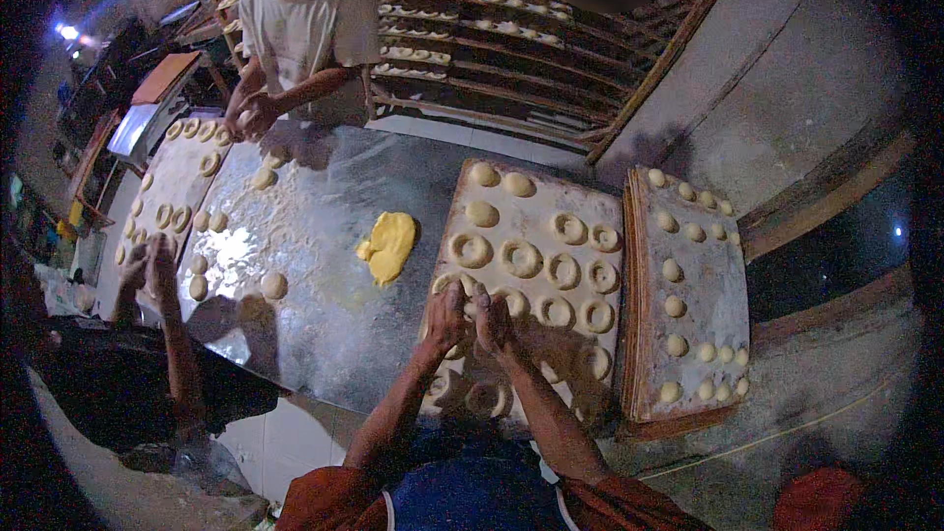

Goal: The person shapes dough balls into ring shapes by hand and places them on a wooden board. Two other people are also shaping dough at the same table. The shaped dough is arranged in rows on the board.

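Both forearms come in from the near edge out of rust-coloured sleeves [329,500], one on each side of a blue apron [472,494], and slant inward until the hands nearly meet above the left part of a floured board [580,192]. The left hand [447,320] and the right hand [494,323] are raised side by side, fingers pointing to the far side and the backs turned mostly outward. A bit of pale dough [470,308] seems to show between them, though the dim, grainy view leaves me unable to tell whether the fingers pinch it or merely rest beside it. Around the hands lie hollowed dough rounds [521,258], one just beyond the left fingers, while plain balls [482,213] sit at the board's far left corner. To the left, a yellow lump [391,244] lies on the dark bench [334,354]; to the right is a stack of boards [708,270] with more dough balls [677,306] on top. One co-worker [310,39] stands at the bench's far side, hands together, and another person's hands [162,270] are raised at the left.
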A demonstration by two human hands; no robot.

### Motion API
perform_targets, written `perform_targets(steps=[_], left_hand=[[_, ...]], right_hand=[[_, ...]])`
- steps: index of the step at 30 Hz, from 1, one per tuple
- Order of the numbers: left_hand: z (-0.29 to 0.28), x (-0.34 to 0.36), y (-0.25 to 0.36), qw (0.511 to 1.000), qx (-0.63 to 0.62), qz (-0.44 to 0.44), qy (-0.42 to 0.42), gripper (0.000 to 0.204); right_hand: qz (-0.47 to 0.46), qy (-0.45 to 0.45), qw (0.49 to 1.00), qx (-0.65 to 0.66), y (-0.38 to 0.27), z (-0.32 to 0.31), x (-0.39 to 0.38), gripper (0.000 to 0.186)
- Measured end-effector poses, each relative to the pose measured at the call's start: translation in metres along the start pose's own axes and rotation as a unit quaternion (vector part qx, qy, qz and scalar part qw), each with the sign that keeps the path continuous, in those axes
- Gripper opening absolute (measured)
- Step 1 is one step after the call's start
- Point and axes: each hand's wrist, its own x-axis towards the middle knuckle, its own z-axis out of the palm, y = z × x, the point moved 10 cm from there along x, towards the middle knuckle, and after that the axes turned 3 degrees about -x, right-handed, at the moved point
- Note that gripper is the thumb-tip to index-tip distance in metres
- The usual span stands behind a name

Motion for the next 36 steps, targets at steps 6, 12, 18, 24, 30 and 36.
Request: perform_targets(steps=[6,12,18,24,30,36], left_hand=[[0.074,-0.018,-0.054,0.885,-0.315,-0.343,-0.028,0.031],[0.114,0.004,-0.066,0.838,-0.369,-0.401,-0.016,0.034],[0.141,0.060,-0.041,0.970,-0.126,-0.180,-0.101,0.030],[0.159,0.082,-0.036,0.997,-0.001,0.073,-0.038,0.017],[0.180,0.136,-0.084,1.000,-0.007,-0.018,-0.012,0.021],[0.225,0.132,-0.125,0.902,0.354,-0.053,-0.242,0.051]], right_hand=[[0.273,-0.345,0.460,0.771,0.008,0.116,-0.043,0.036],[0.288,-0.250,0.481,0.790,0.010,0.151,-0.041,0.037],[0.339,-0.223,0.414,0.815,0.017,0.192,-0.045,0.044],[0.442,-0.164,0.411,0.780,0.048,0.242,-0.040,0.042],[0.408,-0.059,0.445,0.795,0.077,0.282,-0.020,0.038],[0.412,-0.189,0.487,0.747,0.017,0.318,-0.056,0.086]])
